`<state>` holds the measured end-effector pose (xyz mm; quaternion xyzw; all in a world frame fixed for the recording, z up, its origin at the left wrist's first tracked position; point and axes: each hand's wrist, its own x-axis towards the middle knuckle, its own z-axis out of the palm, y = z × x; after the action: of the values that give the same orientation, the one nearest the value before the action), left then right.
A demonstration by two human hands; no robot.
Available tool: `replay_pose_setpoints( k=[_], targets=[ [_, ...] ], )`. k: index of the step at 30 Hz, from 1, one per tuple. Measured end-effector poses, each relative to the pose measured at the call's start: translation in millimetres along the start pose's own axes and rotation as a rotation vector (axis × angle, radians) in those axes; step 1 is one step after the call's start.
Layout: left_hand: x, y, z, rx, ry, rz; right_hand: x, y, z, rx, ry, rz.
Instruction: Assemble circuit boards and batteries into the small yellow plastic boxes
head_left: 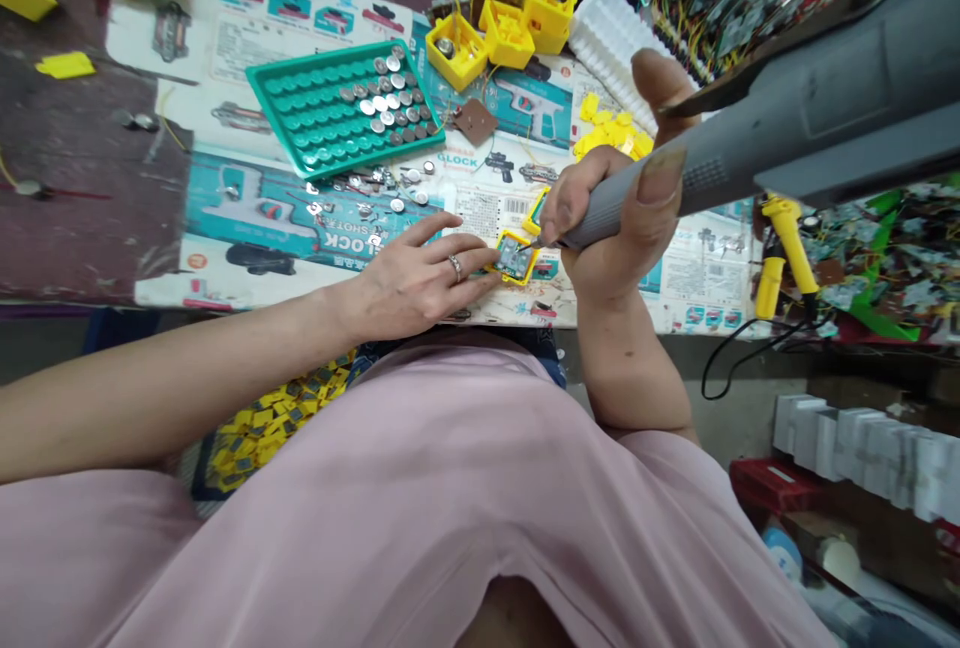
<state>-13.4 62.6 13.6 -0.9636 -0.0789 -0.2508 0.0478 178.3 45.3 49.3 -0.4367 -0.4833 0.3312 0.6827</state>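
Note:
My right hand (622, 198) is wrapped round a grey electric screwdriver (720, 153), which slants down to the left. Its thin bit points into a small yellow plastic case (517, 276) with a circuit board (516, 254) inside. From the left, my left hand (427, 273), with a ring on one finger, holds the case's edge with its fingertips. The outer fingers are spread over the printed sheet. A second yellow case (535, 210) lies just behind the first, partly hidden by my right hand.
A green tray (300, 143) holds round metal discs, with loose ones (397, 205) in front. Open yellow boxes (457, 53), small yellow pieces (611, 133) and a white ridged tray (611, 38) stand behind. Wired parts and a yellow-handled tool (787, 238) lie right. A bin of yellow pieces (281, 418) sits below.

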Motion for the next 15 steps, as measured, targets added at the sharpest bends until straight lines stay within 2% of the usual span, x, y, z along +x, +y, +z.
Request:
replay_pose_setpoints(
  k=[5,10,15],
  targets=[
    [7,5,-2,-0.047,0.070,-0.033,-1,-1,-1,-0.041,0.006,-0.016],
    [7,22,4,-0.030,-0.060,-0.182,-2,5,-1,-0.054,0.001,0.007],
    [6,23,9,-0.049,-0.110,-0.201,-1,14,0,-0.108,-0.140,0.053]
  ],
)
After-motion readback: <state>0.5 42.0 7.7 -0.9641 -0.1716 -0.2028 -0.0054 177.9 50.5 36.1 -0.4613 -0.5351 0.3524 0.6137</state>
